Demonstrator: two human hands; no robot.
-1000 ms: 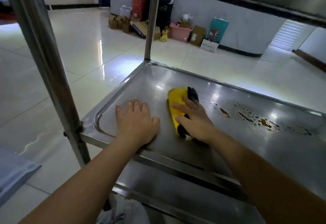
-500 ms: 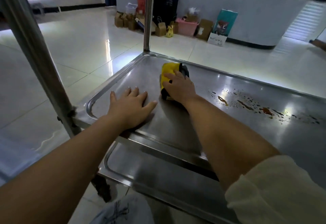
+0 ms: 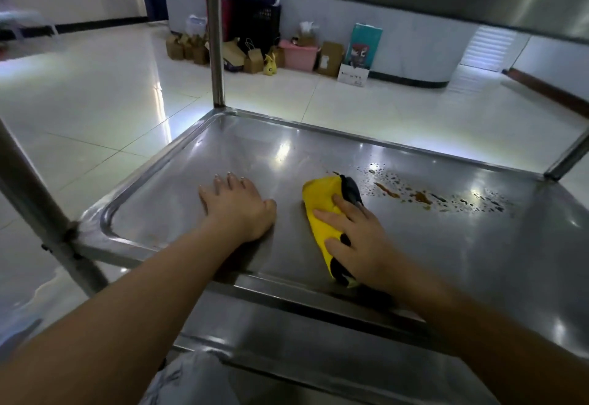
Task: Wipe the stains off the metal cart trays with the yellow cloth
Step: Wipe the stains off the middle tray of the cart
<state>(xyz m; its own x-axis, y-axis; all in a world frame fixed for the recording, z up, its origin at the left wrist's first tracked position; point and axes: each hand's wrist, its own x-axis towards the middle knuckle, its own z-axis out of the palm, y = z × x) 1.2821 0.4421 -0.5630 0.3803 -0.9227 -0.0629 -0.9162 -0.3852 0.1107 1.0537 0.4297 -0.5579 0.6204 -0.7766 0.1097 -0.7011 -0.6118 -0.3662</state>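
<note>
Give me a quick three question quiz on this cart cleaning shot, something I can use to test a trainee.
1. True or false: the brown stains on the middle tray have all been wiped away.
2. Which hand presses the yellow cloth? A) left B) right C) both
3. Fill in: the left hand lies flat on the ____.

Key
1. False. The stains lie beyond the cloth, to its right, not yet wiped.
2. B. The right hand lies on the cloth with fingers spread.
3. Tray, apart from the cloth and to its left.
</note>
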